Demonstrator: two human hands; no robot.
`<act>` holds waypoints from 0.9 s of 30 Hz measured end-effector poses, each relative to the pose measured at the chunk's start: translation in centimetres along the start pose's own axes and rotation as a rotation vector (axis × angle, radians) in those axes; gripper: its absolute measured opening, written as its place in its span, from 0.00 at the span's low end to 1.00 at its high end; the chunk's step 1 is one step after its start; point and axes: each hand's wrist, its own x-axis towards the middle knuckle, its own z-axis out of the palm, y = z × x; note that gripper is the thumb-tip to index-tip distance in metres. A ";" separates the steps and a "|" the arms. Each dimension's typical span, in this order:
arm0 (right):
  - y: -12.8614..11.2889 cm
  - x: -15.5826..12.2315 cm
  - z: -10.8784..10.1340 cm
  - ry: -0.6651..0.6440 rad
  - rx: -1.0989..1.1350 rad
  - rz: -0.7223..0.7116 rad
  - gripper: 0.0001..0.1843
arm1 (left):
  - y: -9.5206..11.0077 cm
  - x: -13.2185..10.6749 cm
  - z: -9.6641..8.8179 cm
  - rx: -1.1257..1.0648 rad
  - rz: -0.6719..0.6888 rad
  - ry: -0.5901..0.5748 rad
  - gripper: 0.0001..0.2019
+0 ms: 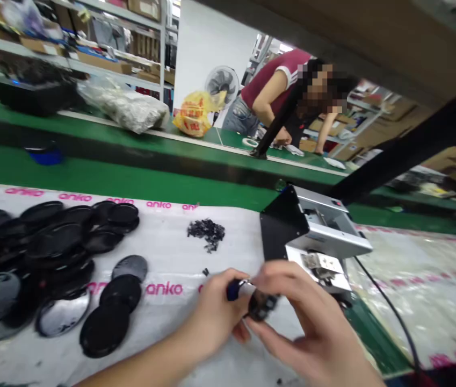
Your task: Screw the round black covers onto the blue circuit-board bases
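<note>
My left hand [217,306] is closed on a small dark blue, rounded piece [233,290] with a shiny pale section beside it; its kind is blurred. My right hand [312,322] pinches a small black round part [260,305] between thumb and fingers, right against the blue piece. Both hands meet low over the white sheet [244,231]. Just beyond them lies a small heap of black bits [207,232]. Left of my left arm are several black round discs [105,329], some piled up and overlapping.
A silver and black bench machine [324,226] stands close beyond my right hand, its black cable [389,306] running down to the right. A green ledge [163,142] behind carries a plastic bag [131,107] and a yellow bag [195,113]. Across it, a person [276,80] bends over work.
</note>
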 end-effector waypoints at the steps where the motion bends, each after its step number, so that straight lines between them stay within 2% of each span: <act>1: 0.5 -2.0 -0.1 0.130 0.046 0.090 0.14 | 0.1 0.0 0.0 0.012 -0.041 -0.033 0.09; 3: 1.5 -5.3 0.4 0.425 0.071 0.283 0.15 | 0.3 -0.1 0.1 0.081 -0.121 -0.037 0.14; 5: 2.4 -7.3 1.6 0.650 0.089 0.443 0.17 | 0.5 -0.4 0.3 0.167 -0.160 0.016 0.15; 7: 2.8 -8.0 2.9 0.773 0.210 0.550 0.15 | 0.5 -0.7 0.6 0.240 -0.159 0.075 0.14; 9: 3.0 -7.9 4.0 0.805 0.410 0.631 0.11 | 0.5 -1.0 0.8 0.287 -0.151 0.111 0.12; 11: 2.9 -7.6 4.3 0.751 0.585 0.671 0.13 | 0.4 -1.1 0.9 0.297 -0.153 0.118 0.12; 13: 2.6 -7.6 3.9 0.594 0.644 0.644 0.18 | 0.3 -1.1 0.8 0.289 -0.167 0.116 0.13; 15: 2.4 -7.9 3.1 0.408 0.556 0.587 0.21 | 0.5 -1.1 0.7 0.281 -0.180 0.111 0.13; 18: 2.2 -8.5 2.0 0.237 0.312 0.514 0.30 | 0.8 -1.1 0.7 0.285 -0.195 0.095 0.13; 23: 3.1 -8.3 2.1 0.254 0.196 0.283 0.37 | 1.0 -1.2 0.8 0.283 -0.201 0.087 0.11; 27: 3.7 -8.2 2.4 0.256 0.192 0.236 0.41 | 1.0 -1.1 0.8 0.268 -0.203 0.090 0.10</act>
